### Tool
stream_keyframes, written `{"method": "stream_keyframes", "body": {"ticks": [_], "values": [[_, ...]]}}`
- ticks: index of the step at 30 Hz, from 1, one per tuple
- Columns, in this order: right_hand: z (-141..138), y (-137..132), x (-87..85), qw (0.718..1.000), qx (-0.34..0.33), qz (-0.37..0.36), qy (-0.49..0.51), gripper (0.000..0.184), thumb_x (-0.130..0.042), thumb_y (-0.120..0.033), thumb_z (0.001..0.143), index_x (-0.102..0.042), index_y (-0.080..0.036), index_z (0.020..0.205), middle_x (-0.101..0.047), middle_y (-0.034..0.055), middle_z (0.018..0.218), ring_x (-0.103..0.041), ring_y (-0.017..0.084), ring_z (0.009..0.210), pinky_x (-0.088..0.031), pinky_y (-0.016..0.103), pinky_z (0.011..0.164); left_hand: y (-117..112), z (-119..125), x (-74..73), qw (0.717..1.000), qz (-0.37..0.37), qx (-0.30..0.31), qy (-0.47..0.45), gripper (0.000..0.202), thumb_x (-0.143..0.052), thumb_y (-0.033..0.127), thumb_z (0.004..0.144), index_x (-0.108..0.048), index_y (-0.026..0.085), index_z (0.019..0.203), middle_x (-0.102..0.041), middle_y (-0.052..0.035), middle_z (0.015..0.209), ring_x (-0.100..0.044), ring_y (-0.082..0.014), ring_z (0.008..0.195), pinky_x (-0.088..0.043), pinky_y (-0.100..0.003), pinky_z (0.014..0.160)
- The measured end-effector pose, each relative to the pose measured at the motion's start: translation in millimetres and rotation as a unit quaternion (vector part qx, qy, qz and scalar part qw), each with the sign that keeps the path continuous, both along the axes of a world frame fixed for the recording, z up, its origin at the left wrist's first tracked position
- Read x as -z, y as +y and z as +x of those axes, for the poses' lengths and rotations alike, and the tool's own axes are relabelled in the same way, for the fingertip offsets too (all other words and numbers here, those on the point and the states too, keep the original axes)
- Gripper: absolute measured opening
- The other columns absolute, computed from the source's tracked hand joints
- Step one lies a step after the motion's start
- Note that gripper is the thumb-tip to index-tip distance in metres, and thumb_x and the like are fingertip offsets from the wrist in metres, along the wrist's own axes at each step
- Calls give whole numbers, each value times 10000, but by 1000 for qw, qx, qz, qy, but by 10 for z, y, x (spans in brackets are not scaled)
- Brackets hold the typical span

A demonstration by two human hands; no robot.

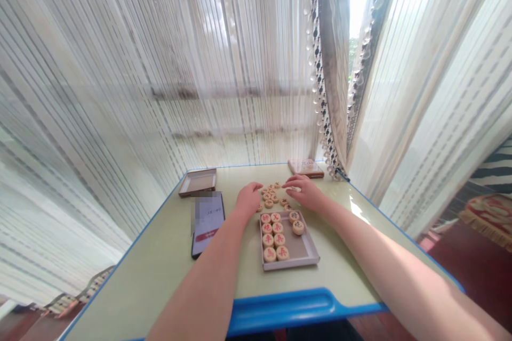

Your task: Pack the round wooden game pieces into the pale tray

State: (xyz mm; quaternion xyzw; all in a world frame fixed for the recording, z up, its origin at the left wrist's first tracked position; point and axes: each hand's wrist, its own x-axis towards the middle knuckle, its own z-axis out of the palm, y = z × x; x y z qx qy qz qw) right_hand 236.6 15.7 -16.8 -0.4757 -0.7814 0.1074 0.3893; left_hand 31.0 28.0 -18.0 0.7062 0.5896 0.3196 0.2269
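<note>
My left hand (248,199) rests at the left side of a loose heap of wooden Chinese chess pieces (269,197). Its fingers are loosely bent towards the heap and partly hidden, with no piece visible in them. On the heap's other side, my right hand (303,191) has its fingers apart, and a piece shows beneath it. Nearer to me lies a shallow open box (296,265). Two columns of red-marked pieces (277,228) fill its left side. Two dark-marked pieces (297,227) sit at its upper right.
A phone (208,224) lies left of my left forearm. Behind it is another shallow box part (199,181). At the back right stands a flat printed box (306,167). The pale table (160,266) has a blue edge, with curtains (240,90) behind it.
</note>
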Motion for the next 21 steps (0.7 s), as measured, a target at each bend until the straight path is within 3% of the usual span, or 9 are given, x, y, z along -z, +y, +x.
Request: {"method": "stream_keyframes", "body": {"ticks": [8,13,16,21], "values": [[91,-30,92,996,-31,-38,-71,218,-517,-219,793,-718,-240,875,-647,48,929,-502,204,929,-365,363,890,-43,13,-93,996,-50,-23,67,440,-436,-19,668,-632,131,1033,-644,-96,1096,-578,-177,1017,-429,-246,879],[35,-82,67,991,-56,-27,-118,220,-530,-201,792,-727,-275,856,-642,40,964,-472,213,961,-348,371,909,-192,-94,-217,988,-102,38,111,449,-492,-13,622,-666,191,983,-672,-56,1023,-614,-177,921,-467,-229,759],[27,-94,75,990,-46,-9,-136,201,-552,-225,784,-724,-276,874,-646,39,950,-464,214,941,-355,367,890,-266,-125,-250,982,-95,65,151,396,-553,53,634,-674,203,980,-685,-59,975,-629,-198,857,-470,-263,739],[-2,-104,79,992,-29,-2,-120,220,-528,-192,788,-720,-244,883,-658,44,916,-471,213,904,-380,360,859,-252,-117,-230,980,-41,43,190,257,-583,153,674,-675,164,913,-688,-88,939,-627,-224,845,-466,-314,769]]}}
